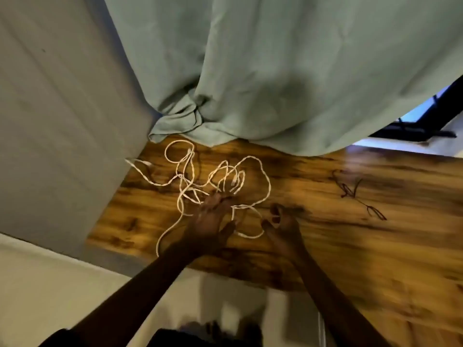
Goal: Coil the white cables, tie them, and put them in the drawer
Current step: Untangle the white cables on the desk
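The loose tangle of thin white cables sprawls on the dark-grained wooden desk below the sage-green curtain; the left hand rests flat, fingers spread on strands, gripping nothing; the right hand hovers half-curled, empty; better find one end first; thin black wire ties lie well right; no drawer shows.

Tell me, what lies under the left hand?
Under the left hand lie loops of the tangled white cables on the wooden table. The strands directly under the palm are hidden.
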